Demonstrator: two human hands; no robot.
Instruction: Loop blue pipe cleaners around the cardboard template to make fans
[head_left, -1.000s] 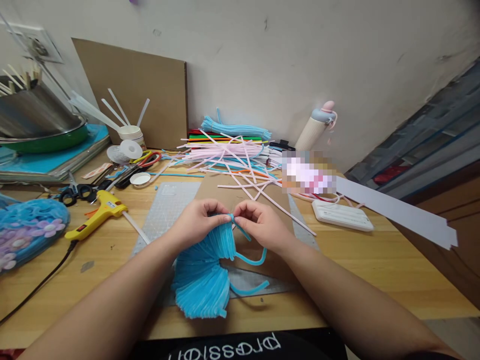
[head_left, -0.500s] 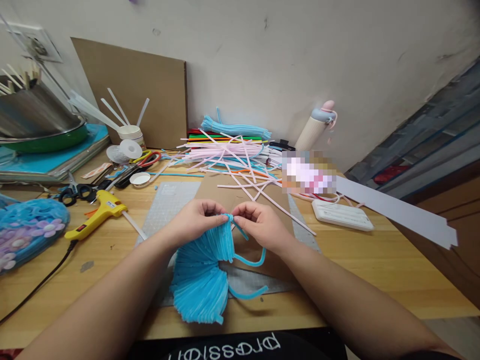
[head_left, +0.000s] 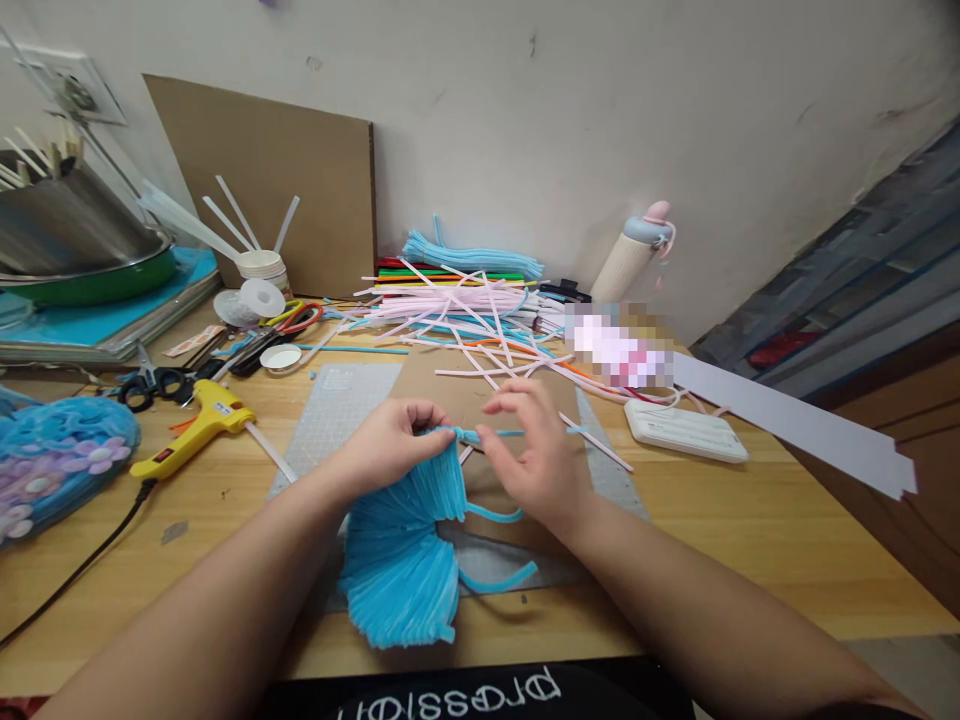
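A fan-shaped bundle of blue pipe cleaners [head_left: 409,550] hangs in front of me over the cutting mat [head_left: 341,400] and a sheet of cardboard [head_left: 431,385]. My left hand [head_left: 401,435] pinches its upper edge between thumb and fingers. Beside that pinch, my right hand [head_left: 536,450] has its thumb and fingers apart and grips nothing. A blue strand runs from the bundle's top corner rightward behind the right fingers. Two more loose blue ends stick out to the right, lower on the bundle.
Pink pipe cleaners [head_left: 480,300] lie heaped at the back. On the left are a yellow glue gun [head_left: 199,425], scissors [head_left: 154,385] and a blue flowered piece [head_left: 67,460]. A white power strip [head_left: 686,432] and a leaning bottle [head_left: 626,255] stand right.
My right hand has let go of the bundle's top corner, opened its fingers and shifted slightly right. The top strand now points right instead of down. My left hand keeps its pinch.
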